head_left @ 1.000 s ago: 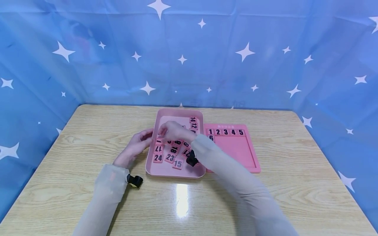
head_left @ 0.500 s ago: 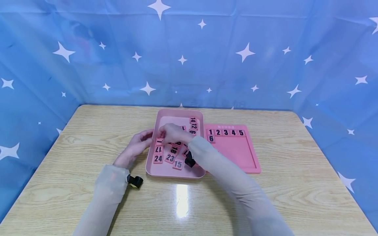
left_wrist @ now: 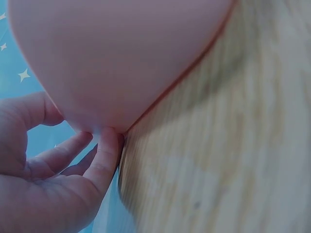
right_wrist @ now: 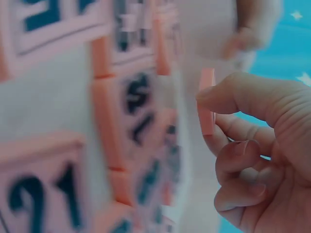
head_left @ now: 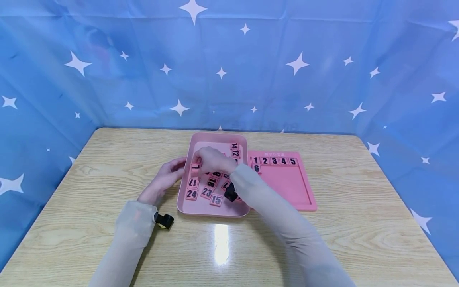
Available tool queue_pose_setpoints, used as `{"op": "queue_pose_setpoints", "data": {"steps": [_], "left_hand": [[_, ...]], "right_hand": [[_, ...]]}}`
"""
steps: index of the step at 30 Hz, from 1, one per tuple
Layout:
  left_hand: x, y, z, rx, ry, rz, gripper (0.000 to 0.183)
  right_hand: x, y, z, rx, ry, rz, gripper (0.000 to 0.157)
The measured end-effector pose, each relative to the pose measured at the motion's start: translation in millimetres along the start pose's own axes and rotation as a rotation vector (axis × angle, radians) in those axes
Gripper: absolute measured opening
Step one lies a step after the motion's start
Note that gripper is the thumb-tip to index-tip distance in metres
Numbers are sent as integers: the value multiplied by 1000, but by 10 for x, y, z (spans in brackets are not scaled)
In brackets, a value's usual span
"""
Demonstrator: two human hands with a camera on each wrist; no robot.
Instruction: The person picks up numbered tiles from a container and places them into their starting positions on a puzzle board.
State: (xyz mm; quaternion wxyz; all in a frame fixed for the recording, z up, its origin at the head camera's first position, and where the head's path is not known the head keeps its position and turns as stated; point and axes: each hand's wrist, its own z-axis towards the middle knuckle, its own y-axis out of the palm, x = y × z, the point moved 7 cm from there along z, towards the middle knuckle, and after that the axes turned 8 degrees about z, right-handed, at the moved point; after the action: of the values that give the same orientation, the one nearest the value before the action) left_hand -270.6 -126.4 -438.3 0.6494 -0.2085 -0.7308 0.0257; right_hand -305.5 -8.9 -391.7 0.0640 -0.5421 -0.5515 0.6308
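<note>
A shallow pink tray (head_left: 201,208) holds loose pink number tiles, among them a 24 (head_left: 191,194), a 23 (head_left: 206,192) and a 15 (head_left: 216,200). Over its left side my right hand (head_left: 212,158) pinches a number tile (head_left: 195,169) between thumb and fingers; its numeral looks like a sideways 7. The right wrist view shows this pinched tile (right_wrist: 207,101) edge-on, raised off the others. My left hand (head_left: 166,177) holds the tray's left edge, thumb and fingertips at the wall (left_wrist: 121,63) in the left wrist view.
Right beside the tray lies a pink puzzle frame (head_left: 283,185), with tiles 1 to 5 along its top row and tile 6 (head_left: 256,169) beneath the 1. Both stand on a wooden table (head_left: 358,223) before a blue star-patterned curtain (head_left: 251,79).
The right hand has taken hold of the tile at the tray's left side and lifted it slightly, tilting it up. The left hand has stayed at the tray's edge.
</note>
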Motion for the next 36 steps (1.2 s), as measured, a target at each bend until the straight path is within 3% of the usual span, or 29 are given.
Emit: {"op": "queue_pose_setpoints", "data": {"steps": [9,12,18,27,36], "left_hand": [[-7,7,2,9,-4,-20,49],[-12,11,2,8,-15,-20,50],[-12,22,21,-2,-11,-13,50],[-8,14,12,1,8,-37,49],[-5,20,11,0,14,-29,50]], "right_hand": [[27,-470,-363,86,-123,41,28],[144,-616,-559,118,-149,75,31],[543,-806,-987,174,-90,110,36],[1098,-780,-1455,165,-14,74,36],[1358,-671,-1640,153,-17,-22,34]]}}
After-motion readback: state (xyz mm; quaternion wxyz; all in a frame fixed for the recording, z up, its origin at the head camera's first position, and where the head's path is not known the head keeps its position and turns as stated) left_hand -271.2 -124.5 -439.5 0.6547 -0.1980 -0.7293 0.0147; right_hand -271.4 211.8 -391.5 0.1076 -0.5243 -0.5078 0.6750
